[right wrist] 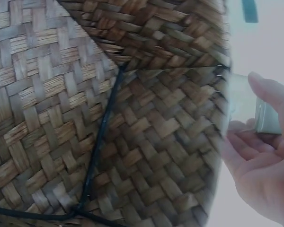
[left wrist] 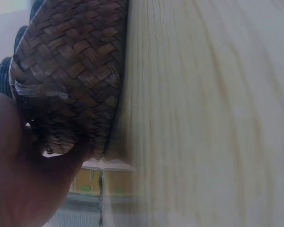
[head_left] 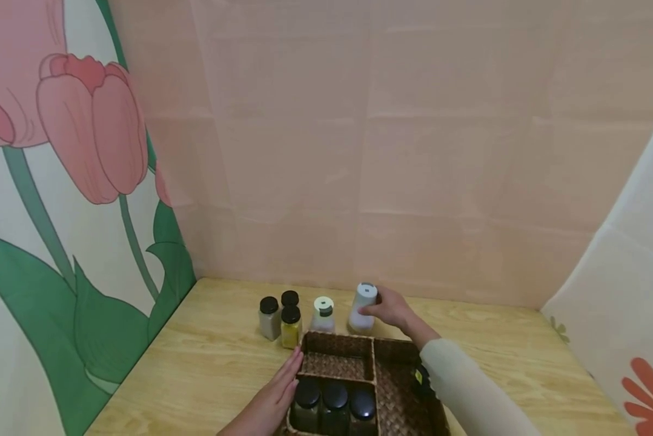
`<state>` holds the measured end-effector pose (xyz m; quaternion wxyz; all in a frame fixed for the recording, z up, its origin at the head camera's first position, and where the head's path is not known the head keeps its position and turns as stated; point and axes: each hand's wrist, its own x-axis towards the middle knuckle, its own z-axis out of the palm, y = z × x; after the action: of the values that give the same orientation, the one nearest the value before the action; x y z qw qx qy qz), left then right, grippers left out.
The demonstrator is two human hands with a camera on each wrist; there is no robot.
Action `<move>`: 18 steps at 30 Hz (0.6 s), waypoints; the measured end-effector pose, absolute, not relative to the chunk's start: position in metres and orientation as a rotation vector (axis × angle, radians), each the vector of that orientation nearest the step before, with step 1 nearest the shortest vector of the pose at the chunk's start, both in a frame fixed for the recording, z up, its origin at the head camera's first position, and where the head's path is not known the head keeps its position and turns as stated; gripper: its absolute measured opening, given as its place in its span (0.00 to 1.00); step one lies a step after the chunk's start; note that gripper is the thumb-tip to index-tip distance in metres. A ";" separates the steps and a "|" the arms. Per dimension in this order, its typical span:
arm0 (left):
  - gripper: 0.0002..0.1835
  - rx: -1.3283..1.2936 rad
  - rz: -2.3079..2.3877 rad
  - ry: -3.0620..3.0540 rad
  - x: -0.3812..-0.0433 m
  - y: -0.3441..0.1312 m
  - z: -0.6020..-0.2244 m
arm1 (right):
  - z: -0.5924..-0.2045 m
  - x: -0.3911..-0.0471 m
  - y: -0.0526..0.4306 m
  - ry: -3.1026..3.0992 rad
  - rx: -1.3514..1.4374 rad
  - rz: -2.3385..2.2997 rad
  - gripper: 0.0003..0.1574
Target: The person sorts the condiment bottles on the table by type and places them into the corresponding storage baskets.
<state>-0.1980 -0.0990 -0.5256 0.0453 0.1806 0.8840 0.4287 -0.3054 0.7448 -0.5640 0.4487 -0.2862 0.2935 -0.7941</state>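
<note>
Right hand point(head_left: 394, 307) is gripping a pale bottle point(head_left: 362, 310); left hand point(head_left: 275, 392), fingers straight, is touching a woven basket point(head_left: 396, 390).

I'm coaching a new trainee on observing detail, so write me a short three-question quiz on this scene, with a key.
1. How many jars with round black lids stand on the pale wood-grained table, outside the brown woven basket?
2. True or false: the person's left hand touches the basket.
3. The right hand holds: (a) a black-lidded jar; (b) a white tapered bottle; (c) nothing.

Key: 1. Three. 2. True. 3. b.
</note>
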 end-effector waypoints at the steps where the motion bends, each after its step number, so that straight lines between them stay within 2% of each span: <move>1: 0.33 0.552 1.310 2.700 -0.198 -0.099 -0.525 | -0.561 -0.305 0.742 0.728 -0.735 -1.934 0.54; 3: 0.33 0.550 1.311 2.696 -0.198 -0.099 -0.525 | -0.556 -0.305 0.736 0.752 -0.797 -1.875 0.48; 5: 0.32 0.547 1.313 2.691 -0.198 -0.100 -0.525 | -0.552 -0.303 0.732 0.766 -0.804 -1.866 0.48; 10: 0.32 0.549 1.312 2.689 -0.197 -0.099 -0.523 | -0.544 -0.302 0.729 0.794 -0.752 -1.844 0.56; 15: 0.32 0.526 1.311 2.680 -0.197 -0.099 -0.524 | -0.557 -0.289 0.715 0.748 -0.929 -2.047 0.44; 18: 0.32 0.523 1.313 2.679 -0.197 -0.099 -0.525 | -0.577 -0.278 0.728 0.771 -0.836 -2.340 0.41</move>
<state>-0.1968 -0.0987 -0.5246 0.0562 0.1725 0.8830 0.4329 -0.2781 0.7279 -0.5768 0.2666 -0.3096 0.2857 -0.8669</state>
